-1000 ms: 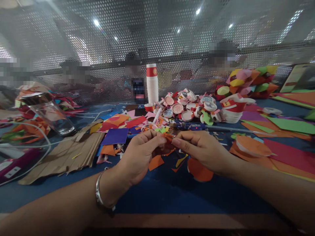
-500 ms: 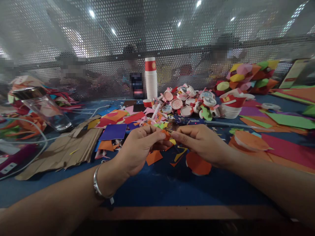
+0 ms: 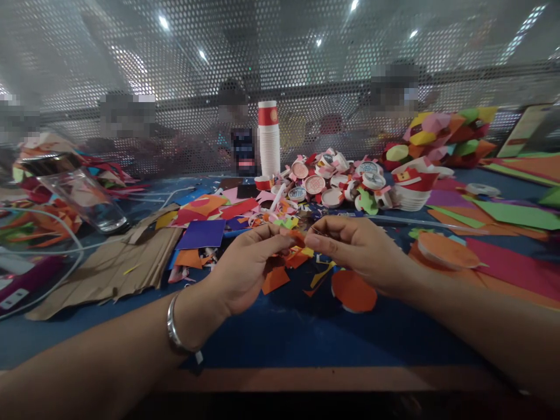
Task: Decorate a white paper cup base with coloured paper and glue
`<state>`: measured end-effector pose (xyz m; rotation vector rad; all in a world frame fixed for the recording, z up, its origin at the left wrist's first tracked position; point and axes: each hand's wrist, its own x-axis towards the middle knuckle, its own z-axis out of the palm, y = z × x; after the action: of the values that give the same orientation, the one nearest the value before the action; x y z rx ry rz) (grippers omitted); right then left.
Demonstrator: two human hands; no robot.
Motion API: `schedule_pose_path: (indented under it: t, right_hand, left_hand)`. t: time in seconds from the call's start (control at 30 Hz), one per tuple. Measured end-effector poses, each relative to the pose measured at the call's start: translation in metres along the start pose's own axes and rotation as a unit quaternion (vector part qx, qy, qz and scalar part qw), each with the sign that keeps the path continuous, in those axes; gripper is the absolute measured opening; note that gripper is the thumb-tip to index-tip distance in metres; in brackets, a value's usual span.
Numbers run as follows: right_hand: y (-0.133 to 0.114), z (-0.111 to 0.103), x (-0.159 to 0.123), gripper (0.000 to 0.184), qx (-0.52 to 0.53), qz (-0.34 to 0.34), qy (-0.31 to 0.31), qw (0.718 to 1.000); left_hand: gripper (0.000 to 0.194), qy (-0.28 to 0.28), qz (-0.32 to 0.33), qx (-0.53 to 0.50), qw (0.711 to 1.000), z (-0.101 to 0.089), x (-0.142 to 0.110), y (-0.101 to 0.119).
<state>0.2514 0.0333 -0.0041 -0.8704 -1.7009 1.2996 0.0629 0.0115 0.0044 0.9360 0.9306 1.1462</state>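
Note:
Between my two hands is a small piece of orange paper (image 3: 298, 237), held up just above the table. My left hand (image 3: 245, 268) pinches it between thumb and fingers, which cover part of it. From the other side, the thumb and forefinger of my right hand (image 3: 356, 251) close on its edge. An orange paper-covered disc (image 3: 354, 290) lies below my right hand. Under my left fingertips rests a flat orange paper scrap (image 3: 275, 280), with thin yellow strips (image 3: 321, 274) to its right.
Behind my hands stand a stack of paper cups (image 3: 269, 143) and a heap of cut cup bottoms (image 3: 328, 184). Left are corrugated cardboard (image 3: 105, 268), a glass jar (image 3: 87, 198) and a cable. Coloured sheets (image 3: 516, 262) lie right. A perforated screen (image 3: 306, 76) rises behind; people are beyond it.
My fingertips have shifted on the small orange paper, with my right hand closing in from a slight gap to touch it. The view has tilted slightly downward.

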Motion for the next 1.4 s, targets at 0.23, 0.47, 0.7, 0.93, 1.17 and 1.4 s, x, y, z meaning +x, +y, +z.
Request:
schedule_pose_path:
  t: [0.23,0.47,0.7,0.93,1.17,1.4]
  right_hand:
    - [0.006,-0.003,0.0,0.035,0.004,0.002,-0.006,1.0]
    - [0.001,-0.004,-0.001,0.036,-0.034,-0.017,0.0,0.999]
    - [0.0,-0.011,-0.003,0.047,-0.073,-0.014,0.008,0.997]
    - [-0.003,-0.011,-0.003,0.057,-0.155,-0.035,-0.013,0.987]
    - [-0.005,-0.01,-0.002,0.053,-0.189,-0.028,-0.011,0.982]
    - [-0.005,-0.011,-0.003,0.051,-0.159,-0.015,-0.029,0.987]
  left_hand:
    - [0.009,-0.019,0.0,0.035,0.999,0.0,0.0,-0.001]
    - [0.009,-0.041,0.066,0.124,0.989,-0.005,0.005,0.006]
    - [0.012,0.005,0.113,0.103,0.988,-0.012,0.012,0.009]
    - [0.011,0.013,0.118,0.129,0.985,-0.011,0.009,0.011]
    - [0.011,-0.008,0.124,0.13,0.984,-0.011,0.009,0.01]
    - [0.011,-0.023,0.142,0.149,0.978,-0.012,0.009,0.008]
